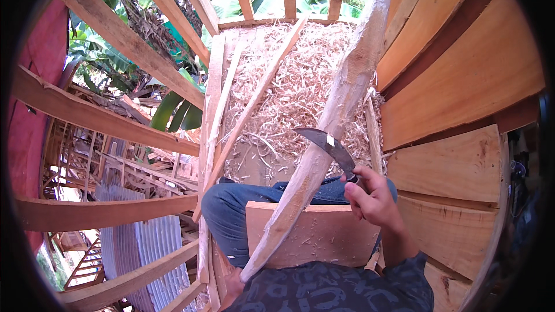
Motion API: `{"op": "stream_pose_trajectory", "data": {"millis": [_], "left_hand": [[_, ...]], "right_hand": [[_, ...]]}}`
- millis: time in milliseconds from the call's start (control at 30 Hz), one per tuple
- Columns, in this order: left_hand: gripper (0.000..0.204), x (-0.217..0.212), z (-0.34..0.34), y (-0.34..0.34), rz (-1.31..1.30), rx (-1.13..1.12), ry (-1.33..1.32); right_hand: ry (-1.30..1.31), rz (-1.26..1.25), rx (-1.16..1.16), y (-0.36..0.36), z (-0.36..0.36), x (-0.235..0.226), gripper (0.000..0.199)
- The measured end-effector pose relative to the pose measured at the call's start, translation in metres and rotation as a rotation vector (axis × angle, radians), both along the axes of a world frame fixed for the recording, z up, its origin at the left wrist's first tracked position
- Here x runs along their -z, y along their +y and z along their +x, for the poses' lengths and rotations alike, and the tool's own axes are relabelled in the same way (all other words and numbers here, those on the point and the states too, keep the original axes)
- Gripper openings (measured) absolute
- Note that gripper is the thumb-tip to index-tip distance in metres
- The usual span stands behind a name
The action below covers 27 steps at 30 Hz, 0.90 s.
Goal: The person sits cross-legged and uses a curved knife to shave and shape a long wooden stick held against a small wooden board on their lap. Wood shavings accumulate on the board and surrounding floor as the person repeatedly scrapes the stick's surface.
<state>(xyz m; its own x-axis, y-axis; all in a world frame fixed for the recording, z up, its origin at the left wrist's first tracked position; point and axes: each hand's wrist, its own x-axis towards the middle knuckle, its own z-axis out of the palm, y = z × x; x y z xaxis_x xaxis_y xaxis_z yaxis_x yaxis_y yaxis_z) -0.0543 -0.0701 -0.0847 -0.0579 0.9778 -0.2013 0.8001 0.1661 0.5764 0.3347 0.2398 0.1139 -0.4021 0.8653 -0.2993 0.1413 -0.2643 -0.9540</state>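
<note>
My right hand (pixel 373 193) is closed around the short handle of a curved knife (pixel 326 141). The dark, sickle-like blade points left and lies across a long pale wooden pole (pixel 347 89), with a small light chip on it. This stripped, slightly crooked pole slants from the top right down to my body. A flat wooden board (pixel 324 237) rests upright against my lap, with the pole crossing over it. Low at the left, part of my left hand (pixel 233 283) shows against the pole's lower end; its fingers are hidden.
Curly wood shavings (pixel 295 81) cover the floor ahead. Narrow wooden strips (pixel 254 101) lean along the left side. Spaced wooden slats (pixel 104 112) stand at the left and front, with banana leaves, scrap wood and corrugated sheets (pixel 156 254) beyond. Wide planks (pixel 445 162) wall the right side.
</note>
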Motion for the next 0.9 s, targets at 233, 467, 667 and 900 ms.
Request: {"op": "stream_pose_trajectory", "data": {"millis": [233,467,667,900], "left_hand": [[0.024,0.011,-0.002,0.007,0.019,0.041,-0.009],[0.024,-0.001,0.003,0.014,0.046,0.012,-0.014],[0.027,-0.02,0.01,0.018,0.075,0.03,-0.007],[0.029,-0.018,0.009,0.019,0.039,0.01,-0.028]], "right_hand": [[-0.01,0.286,-0.134,-0.014,-0.008,0.022,0.013],[0.164,-0.051,0.167,-0.012,-0.011,0.009,0.014],[0.122,0.023,0.286,-0.001,0.005,0.003,0.015],[0.084,0.174,0.145,-0.006,-0.006,0.015,0.017]]}}
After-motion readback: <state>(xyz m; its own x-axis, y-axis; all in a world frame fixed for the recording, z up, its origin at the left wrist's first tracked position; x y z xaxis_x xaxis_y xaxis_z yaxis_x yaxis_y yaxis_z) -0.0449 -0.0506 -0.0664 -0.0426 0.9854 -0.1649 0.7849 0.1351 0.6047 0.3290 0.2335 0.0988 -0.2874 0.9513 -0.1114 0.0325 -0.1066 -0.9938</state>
